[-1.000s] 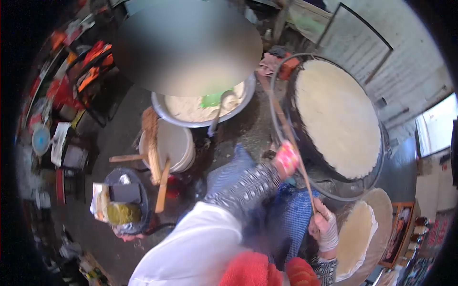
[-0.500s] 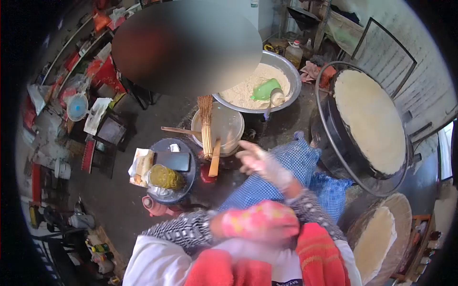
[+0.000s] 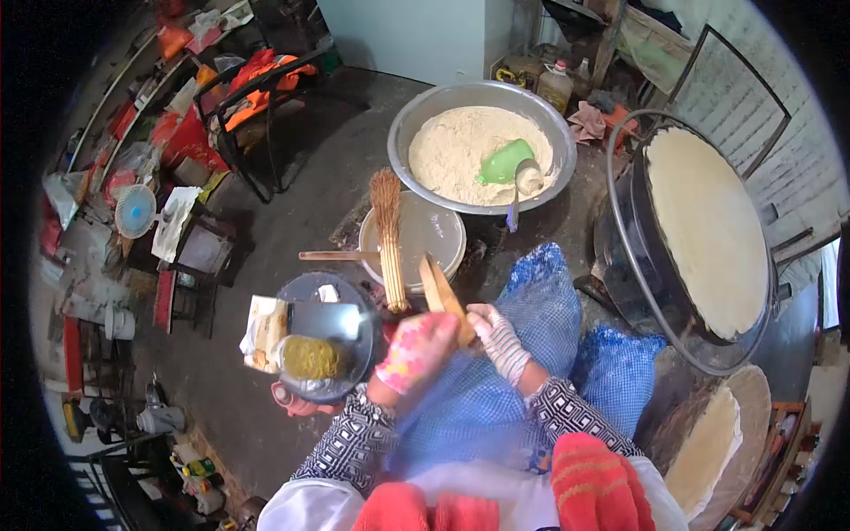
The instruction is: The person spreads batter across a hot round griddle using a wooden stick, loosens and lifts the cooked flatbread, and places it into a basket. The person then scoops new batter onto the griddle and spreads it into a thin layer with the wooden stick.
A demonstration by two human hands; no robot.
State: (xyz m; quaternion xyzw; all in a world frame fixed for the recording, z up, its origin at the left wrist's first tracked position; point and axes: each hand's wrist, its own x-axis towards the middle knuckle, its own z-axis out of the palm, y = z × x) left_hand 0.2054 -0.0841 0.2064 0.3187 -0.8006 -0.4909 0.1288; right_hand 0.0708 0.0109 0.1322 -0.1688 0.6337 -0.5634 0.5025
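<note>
My left hand [image 3: 416, 351], in a pink floral glove, has its fingers closed round the lower end of a flat wooden scraper [image 3: 442, 296]. Against the right side of that wood are the fingertips of my right hand [image 3: 501, 341], in a pale striped glove. Just beyond the hands is a white bucket [image 3: 434, 234] with a straw brush [image 3: 390, 239] and a wooden stick [image 3: 332, 256] across it. To the right, a thin pale sheet of batter [image 3: 708, 230] covers a large round griddle [image 3: 642, 257].
A metal basin [image 3: 403, 133] of pale dough holds a green scoop [image 3: 505, 162] and a ladle. At the left, a round stool [image 3: 354, 363] bears a phone and a jar. Another pale sheet [image 3: 704, 447] lies on a round tray at the lower right.
The long thin stick from a second ago is out of my hands. Both hands have come together over my lap, and the wooden scraper has been lifted off the bucket's rim.
</note>
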